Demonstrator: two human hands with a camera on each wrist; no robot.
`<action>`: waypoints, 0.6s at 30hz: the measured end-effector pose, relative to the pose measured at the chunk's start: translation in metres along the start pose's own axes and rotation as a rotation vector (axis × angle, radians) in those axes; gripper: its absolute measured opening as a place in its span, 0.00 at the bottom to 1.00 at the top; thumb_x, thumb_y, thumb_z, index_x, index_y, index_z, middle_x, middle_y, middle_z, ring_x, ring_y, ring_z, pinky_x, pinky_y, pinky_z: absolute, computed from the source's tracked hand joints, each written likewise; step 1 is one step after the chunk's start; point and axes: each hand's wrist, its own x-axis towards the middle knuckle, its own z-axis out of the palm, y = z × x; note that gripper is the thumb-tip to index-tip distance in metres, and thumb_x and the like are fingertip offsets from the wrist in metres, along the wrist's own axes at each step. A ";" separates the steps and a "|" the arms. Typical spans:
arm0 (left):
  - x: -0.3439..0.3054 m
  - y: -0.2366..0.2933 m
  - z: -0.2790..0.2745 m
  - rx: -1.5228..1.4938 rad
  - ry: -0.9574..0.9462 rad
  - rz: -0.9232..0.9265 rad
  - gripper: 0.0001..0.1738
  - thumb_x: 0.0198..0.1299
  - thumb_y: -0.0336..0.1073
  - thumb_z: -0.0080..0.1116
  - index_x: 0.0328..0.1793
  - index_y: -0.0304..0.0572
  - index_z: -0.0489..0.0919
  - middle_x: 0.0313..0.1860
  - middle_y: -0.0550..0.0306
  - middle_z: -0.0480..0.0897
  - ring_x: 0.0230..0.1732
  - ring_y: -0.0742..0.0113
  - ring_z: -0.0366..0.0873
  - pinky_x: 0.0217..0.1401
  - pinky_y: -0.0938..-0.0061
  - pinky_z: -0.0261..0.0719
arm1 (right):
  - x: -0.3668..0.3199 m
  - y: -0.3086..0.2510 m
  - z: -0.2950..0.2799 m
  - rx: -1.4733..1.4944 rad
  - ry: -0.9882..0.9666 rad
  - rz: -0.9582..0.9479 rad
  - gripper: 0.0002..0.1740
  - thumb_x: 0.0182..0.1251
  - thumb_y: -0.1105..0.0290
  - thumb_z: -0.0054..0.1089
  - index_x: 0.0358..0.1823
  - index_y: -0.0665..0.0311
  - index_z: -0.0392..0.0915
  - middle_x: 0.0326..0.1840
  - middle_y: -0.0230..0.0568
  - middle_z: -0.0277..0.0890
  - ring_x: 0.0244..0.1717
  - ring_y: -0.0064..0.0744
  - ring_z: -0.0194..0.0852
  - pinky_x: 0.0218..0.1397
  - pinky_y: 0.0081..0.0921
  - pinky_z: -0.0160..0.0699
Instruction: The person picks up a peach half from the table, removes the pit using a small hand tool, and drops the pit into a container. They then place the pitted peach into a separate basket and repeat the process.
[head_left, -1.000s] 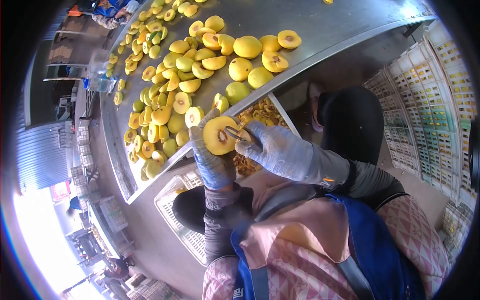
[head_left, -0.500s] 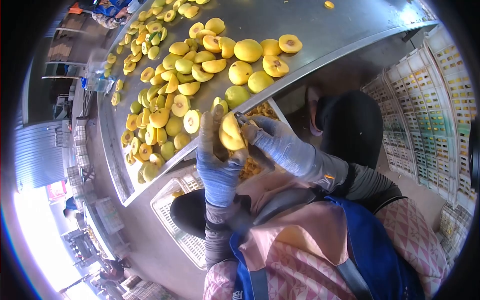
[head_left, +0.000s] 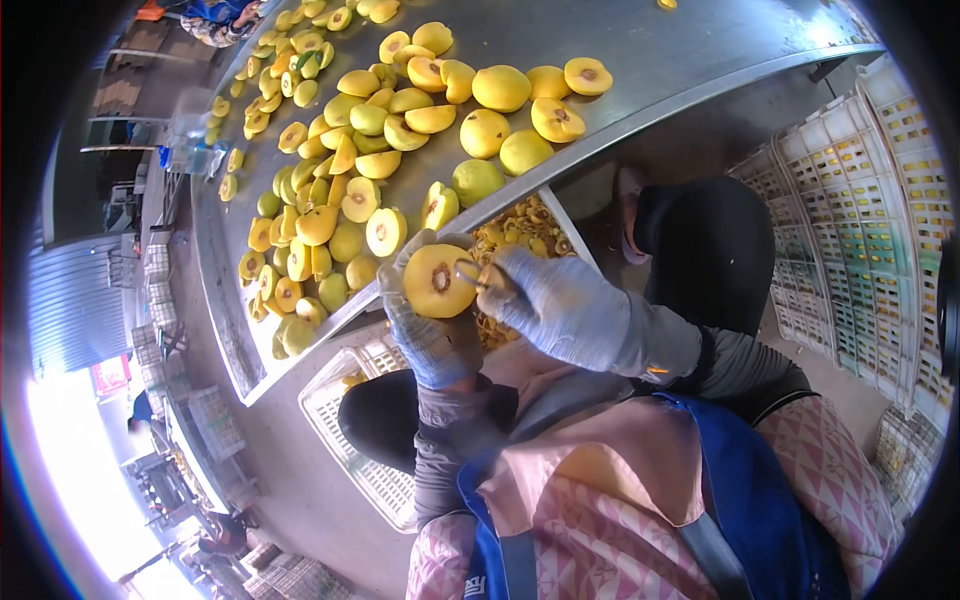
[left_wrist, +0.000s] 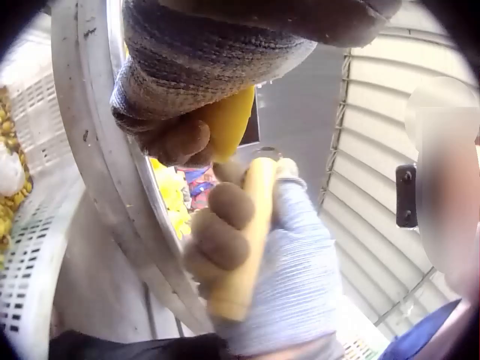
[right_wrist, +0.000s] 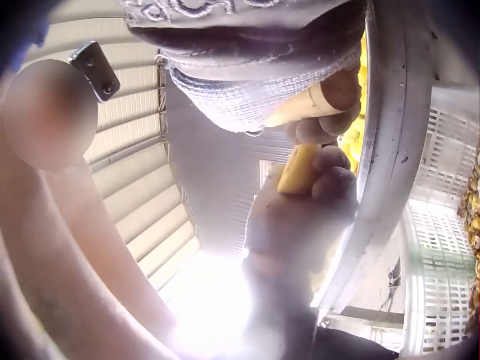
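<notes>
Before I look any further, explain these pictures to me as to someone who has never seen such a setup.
There is no machine here, only a person's two gloved hands. The wide picture comes from a camera worn on the head; the other two come from cameras on the left and right wrists. The left hand holds a cut fruit, yellow, with its cut face showing. The right hand grips a tool with a pale handle and a small metal loop at its tip. On the metal table lie many yellow fruits, a good number cut open.
</notes>
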 end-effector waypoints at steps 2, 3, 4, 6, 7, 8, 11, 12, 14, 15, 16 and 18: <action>-0.001 -0.005 0.002 0.016 -0.022 0.079 0.33 0.74 0.59 0.42 0.66 0.35 0.71 0.55 0.43 0.80 0.55 0.58 0.77 0.63 0.64 0.76 | -0.002 0.001 0.009 -0.105 0.016 -0.045 0.18 0.72 0.57 0.60 0.47 0.66 0.74 0.32 0.54 0.80 0.31 0.57 0.81 0.33 0.43 0.79; -0.002 -0.007 0.004 0.062 -0.040 0.153 0.33 0.74 0.58 0.43 0.66 0.34 0.71 0.56 0.42 0.79 0.56 0.57 0.77 0.65 0.63 0.75 | -0.001 0.001 0.010 -0.104 0.015 -0.043 0.18 0.72 0.57 0.60 0.47 0.66 0.74 0.32 0.54 0.80 0.31 0.57 0.81 0.33 0.43 0.79; -0.002 -0.009 0.005 0.108 -0.058 0.226 0.32 0.74 0.57 0.43 0.66 0.34 0.70 0.56 0.42 0.78 0.56 0.56 0.77 0.66 0.62 0.74 | 0.000 0.002 0.010 -0.094 0.033 -0.048 0.18 0.72 0.57 0.60 0.47 0.66 0.74 0.31 0.54 0.79 0.31 0.58 0.81 0.33 0.43 0.79; -0.002 -0.010 0.006 0.138 -0.077 0.260 0.30 0.74 0.55 0.43 0.67 0.34 0.71 0.57 0.42 0.78 0.57 0.56 0.77 0.65 0.63 0.75 | 0.001 0.002 0.011 -0.086 0.052 -0.050 0.18 0.72 0.57 0.60 0.47 0.66 0.74 0.30 0.54 0.79 0.30 0.58 0.81 0.32 0.43 0.79; -0.002 -0.010 0.007 0.166 -0.097 0.297 0.29 0.75 0.52 0.42 0.67 0.34 0.71 0.57 0.42 0.79 0.59 0.56 0.76 0.64 0.64 0.76 | 0.001 0.002 0.011 -0.095 0.053 -0.047 0.18 0.72 0.57 0.60 0.47 0.66 0.74 0.29 0.54 0.78 0.30 0.58 0.80 0.32 0.43 0.78; -0.003 -0.010 0.008 0.166 -0.096 0.295 0.29 0.75 0.52 0.42 0.67 0.34 0.71 0.57 0.42 0.79 0.59 0.56 0.76 0.64 0.64 0.76 | 0.001 0.002 0.012 -0.103 0.053 -0.043 0.17 0.72 0.58 0.60 0.47 0.67 0.74 0.29 0.55 0.78 0.29 0.58 0.80 0.31 0.43 0.78; -0.007 -0.011 0.012 0.256 -0.063 0.298 0.30 0.73 0.55 0.44 0.66 0.36 0.70 0.57 0.44 0.76 0.56 0.56 0.76 0.65 0.63 0.74 | 0.001 0.005 0.017 -0.082 0.142 -0.150 0.18 0.74 0.54 0.56 0.46 0.64 0.73 0.26 0.50 0.78 0.22 0.53 0.78 0.25 0.43 0.77; -0.007 -0.013 0.011 0.298 -0.060 0.342 0.30 0.73 0.56 0.44 0.66 0.36 0.70 0.57 0.43 0.76 0.55 0.56 0.76 0.63 0.63 0.75 | 0.001 0.007 0.019 -0.082 0.142 -0.149 0.18 0.74 0.54 0.56 0.46 0.64 0.73 0.26 0.50 0.78 0.22 0.53 0.78 0.25 0.43 0.77; -0.005 -0.019 0.008 0.339 -0.054 0.383 0.30 0.73 0.56 0.44 0.65 0.36 0.71 0.57 0.43 0.76 0.55 0.56 0.76 0.62 0.64 0.76 | -0.001 0.010 0.022 -0.092 0.142 -0.178 0.17 0.75 0.57 0.55 0.47 0.65 0.73 0.27 0.50 0.78 0.21 0.53 0.78 0.25 0.43 0.77; -0.003 -0.022 0.007 0.409 -0.042 0.454 0.30 0.73 0.56 0.43 0.64 0.36 0.71 0.56 0.44 0.77 0.55 0.57 0.76 0.61 0.65 0.77 | -0.002 0.009 0.021 -0.092 0.141 -0.176 0.17 0.75 0.57 0.55 0.47 0.65 0.73 0.27 0.50 0.78 0.21 0.53 0.78 0.25 0.43 0.77; -0.002 -0.024 0.007 0.479 -0.030 0.524 0.30 0.73 0.56 0.42 0.63 0.35 0.72 0.54 0.44 0.78 0.55 0.58 0.76 0.60 0.67 0.78 | -0.003 0.007 0.019 -0.125 0.132 -0.186 0.16 0.75 0.58 0.55 0.47 0.66 0.72 0.27 0.50 0.78 0.21 0.53 0.78 0.25 0.42 0.77; -0.004 -0.022 0.006 0.505 -0.036 0.505 0.30 0.73 0.56 0.42 0.63 0.35 0.72 0.54 0.44 0.78 0.55 0.58 0.76 0.60 0.67 0.78 | -0.004 0.008 0.019 -0.159 0.122 -0.192 0.16 0.75 0.59 0.55 0.47 0.67 0.72 0.26 0.50 0.77 0.21 0.52 0.78 0.24 0.42 0.78</action>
